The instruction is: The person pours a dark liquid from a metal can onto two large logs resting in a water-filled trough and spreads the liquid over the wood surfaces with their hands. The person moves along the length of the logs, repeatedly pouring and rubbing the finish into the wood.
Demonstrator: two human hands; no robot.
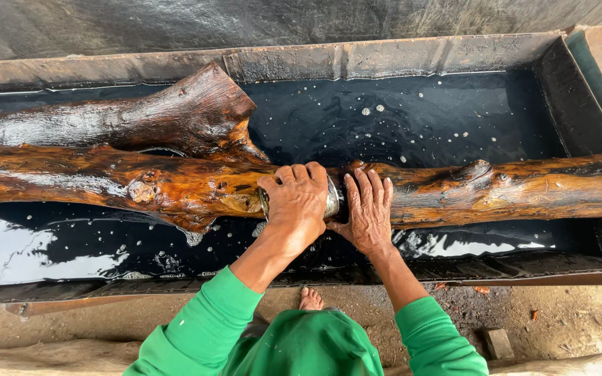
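**Slip risk at the wet log**

My left hand (294, 202) is clenched round a metal can (331, 198), pressed on the log (175, 184) lying mid-trough (384, 59). Right hand (369, 212) lies flat, fingers spread, just right of it. Slick bark: I reckon the can could slip and drop into the black liquid (398, 115).

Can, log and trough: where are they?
can (332, 198), head view, shiny side showing beside the left hand (297, 202)
log (524, 191), head view, wet top right of the hands
trough (384, 59), head view, rusty far rim
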